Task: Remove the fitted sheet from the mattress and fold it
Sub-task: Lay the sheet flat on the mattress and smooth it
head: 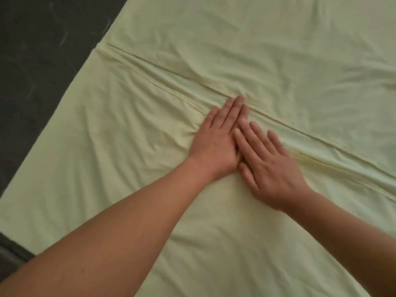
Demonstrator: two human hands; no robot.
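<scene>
The pale yellow-green fitted sheet lies spread flat and fills most of the view. A folded edge with a hem runs diagonally across it from upper left to lower right. My left hand presses flat on the sheet, its straight fingers reaching that hem. My right hand lies flat beside it, fingers straight and spread, partly over the left hand's thumb side. Both hold nothing. The mattress is not in view.
A dark grey floor shows along the left side and at the lower left corner. The sheet's left edge runs diagonally against it. Wrinkles cross the sheet around both hands.
</scene>
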